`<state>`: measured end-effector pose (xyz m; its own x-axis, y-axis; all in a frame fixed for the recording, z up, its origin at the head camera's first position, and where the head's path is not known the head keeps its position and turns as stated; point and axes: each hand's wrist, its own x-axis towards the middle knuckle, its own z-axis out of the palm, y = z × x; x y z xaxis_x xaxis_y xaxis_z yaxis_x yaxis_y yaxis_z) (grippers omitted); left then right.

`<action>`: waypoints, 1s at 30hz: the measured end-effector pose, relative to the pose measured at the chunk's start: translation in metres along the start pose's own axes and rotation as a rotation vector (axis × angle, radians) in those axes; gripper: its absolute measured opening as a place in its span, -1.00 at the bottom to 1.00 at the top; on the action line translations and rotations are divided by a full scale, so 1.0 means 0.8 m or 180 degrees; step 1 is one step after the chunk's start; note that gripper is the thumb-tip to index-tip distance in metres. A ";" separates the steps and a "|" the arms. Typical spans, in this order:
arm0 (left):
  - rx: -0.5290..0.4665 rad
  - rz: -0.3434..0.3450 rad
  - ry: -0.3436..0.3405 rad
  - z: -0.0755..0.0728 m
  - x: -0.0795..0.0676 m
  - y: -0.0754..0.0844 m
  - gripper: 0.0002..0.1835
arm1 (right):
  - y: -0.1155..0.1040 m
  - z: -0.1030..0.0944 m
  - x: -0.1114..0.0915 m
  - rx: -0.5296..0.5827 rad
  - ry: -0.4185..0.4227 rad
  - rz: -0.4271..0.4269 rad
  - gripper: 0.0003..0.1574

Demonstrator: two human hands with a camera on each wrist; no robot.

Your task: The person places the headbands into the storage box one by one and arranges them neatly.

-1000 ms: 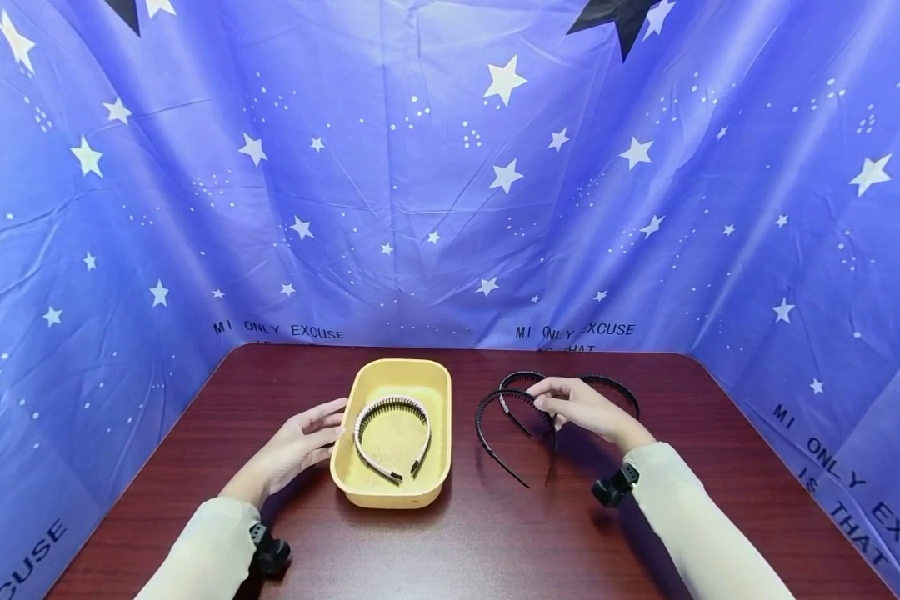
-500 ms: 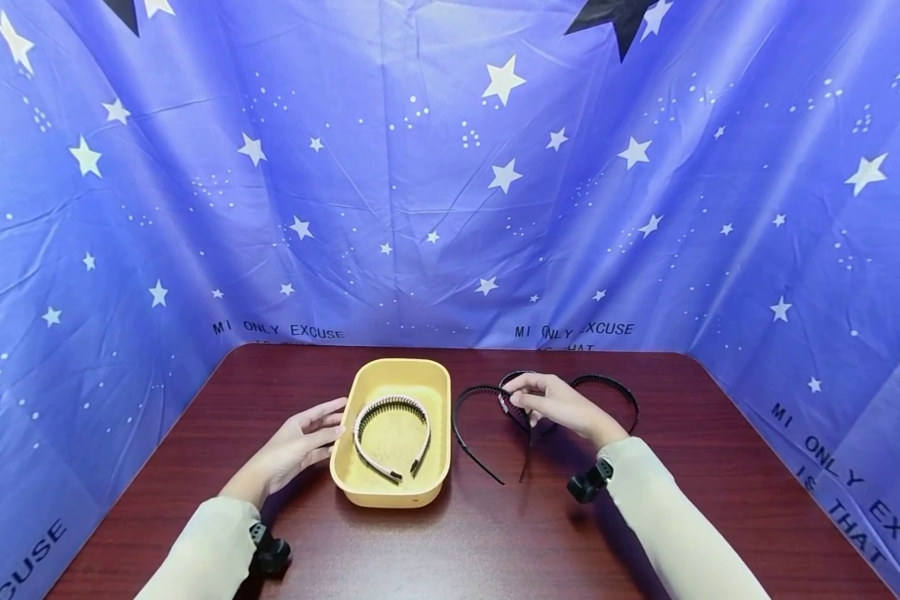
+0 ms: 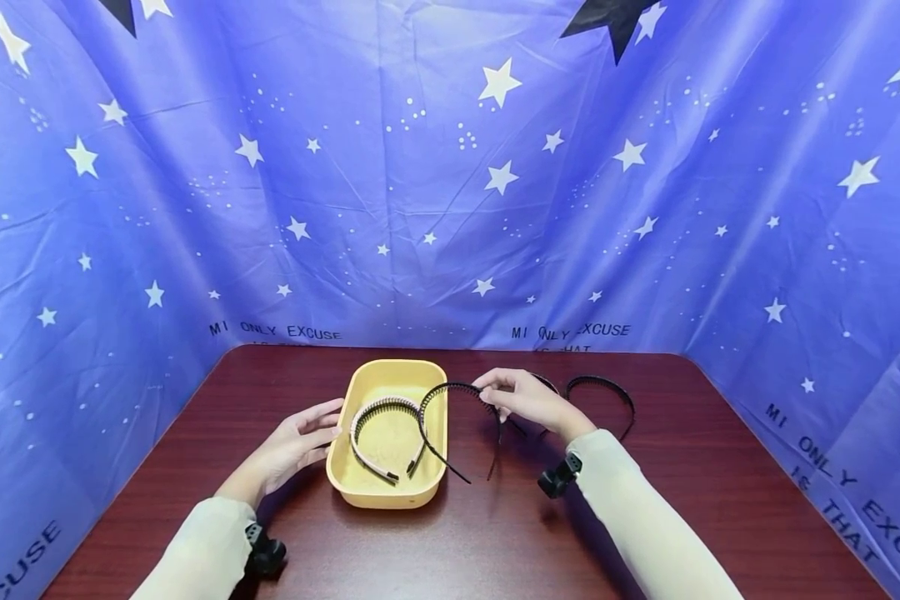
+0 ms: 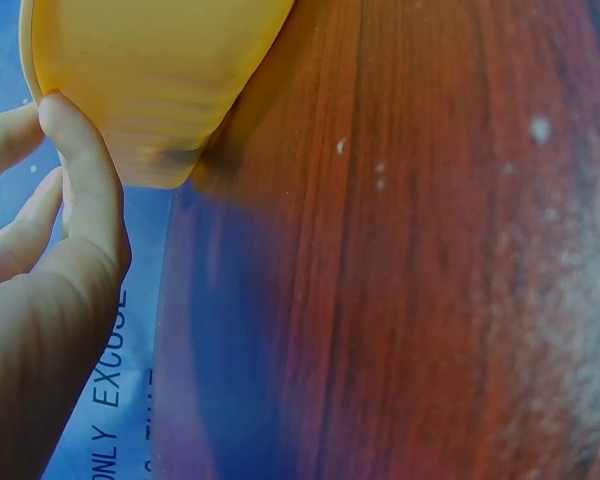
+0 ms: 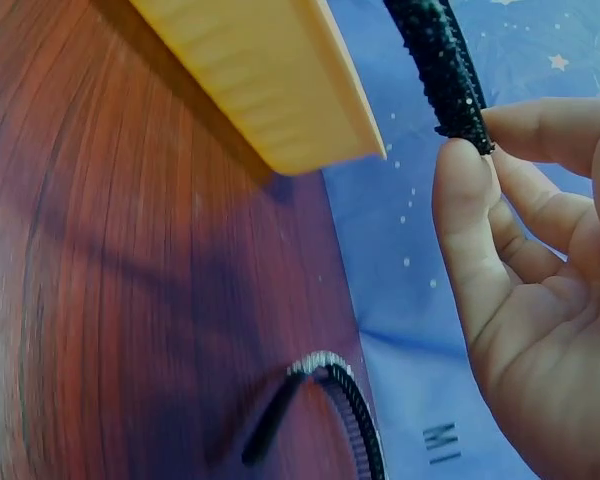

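Note:
My right hand pinches a thin black headband by its top, its teeth facing inward. In the right wrist view the headband has a rough, glittery surface between thumb and fingertips. One side of it overlaps the right rim of a yellow plastic bin. Inside that bin lies a pale pink headband with dark teeth. My left hand rests its fingers at the bin's left wall; in the left wrist view these fingertips are right at the rim.
Behind my right hand lies a black headband with a sparkling section, partly hidden in the head view. Another black headband lies to its right. A blue star-printed cloth surrounds the dark red wooden table.
My right hand has carried the black headband leftward, from beside the bin to over its right rim. The left hand stays at the bin's left wall.

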<state>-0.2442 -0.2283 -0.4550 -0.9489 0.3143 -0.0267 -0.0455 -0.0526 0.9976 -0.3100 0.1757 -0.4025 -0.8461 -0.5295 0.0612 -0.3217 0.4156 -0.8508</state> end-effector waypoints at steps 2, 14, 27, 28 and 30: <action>0.0009 -0.0003 0.0023 -0.001 -0.001 0.000 -0.29 | -0.002 0.006 0.005 0.0028 -0.0032 -0.0038 -0.63; 0.0003 0.0009 -0.0027 -0.002 -0.001 -0.001 -0.29 | -0.013 0.037 0.024 0.0198 -0.0136 -0.0187 -0.64; 0.0013 0.0001 0.0000 -0.001 0.000 0.000 -0.29 | -0.022 0.063 0.050 0.0290 -0.0153 -0.0300 -0.70; 0.0014 -0.0001 0.0004 -0.001 0.000 0.000 -0.29 | -0.023 0.064 0.052 0.0279 -0.0146 -0.0294 -0.71; 0.0009 -0.0008 0.0007 -0.001 0.001 0.000 -0.29 | -0.024 0.068 0.056 0.0256 -0.0133 -0.0295 -0.72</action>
<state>-0.2448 -0.2289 -0.4552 -0.9495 0.3125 -0.0293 -0.0470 -0.0491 0.9977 -0.3188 0.1041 -0.4118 -0.7953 -0.5940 0.1210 -0.3611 0.3039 -0.8816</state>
